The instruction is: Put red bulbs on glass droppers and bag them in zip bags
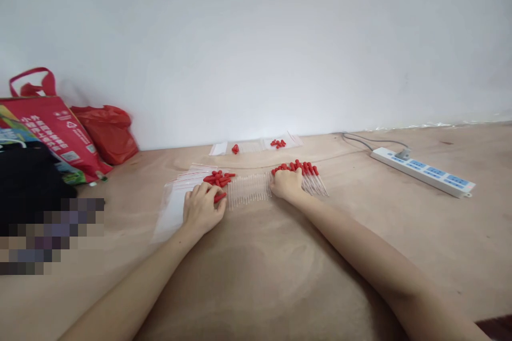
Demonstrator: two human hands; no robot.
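My left hand (204,206) is closed with a red rubber bulb (220,197) at its thumb and fingers. Just beyond it, a pile of red rubber bulbs (218,177) lies on clear zip bags (170,205). A row of thin glass dropper tubes (248,189) without bulbs lies between my hands. My right hand (287,183) is curled, knuckles up, at the left end of a row of glass droppers with red bulbs (314,177). What its fingers hold, if anything, is hidden.
Near the wall, another clear bag (256,147) bears a few red bulbs (279,144) and thin tubes. A white power strip (424,171) with a plugged-in grey cord lies right on the wooden surface (256,277). Red bags (106,130) and a black cloth item (32,186) stand left.
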